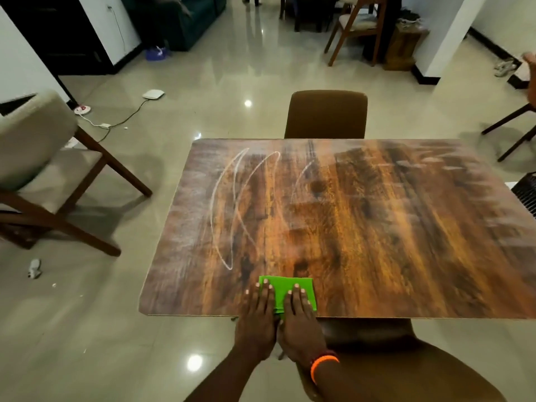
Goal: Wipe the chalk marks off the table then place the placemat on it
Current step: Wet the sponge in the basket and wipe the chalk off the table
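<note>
Two hands, left hand [256,317] and right hand [300,320], press a folded green cloth [282,291] flat, fingers [268,294] slightly spread. Chalk marks [232,210] loop across the bare tabletop [377,227]. A brown chair [326,114] stands at its far edge.

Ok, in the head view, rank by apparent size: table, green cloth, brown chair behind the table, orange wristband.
Largest to smallest as they appear:
1. table
2. brown chair, farther away and partly hidden, so true size unsure
3. green cloth, partly under both hands
4. orange wristband
</note>
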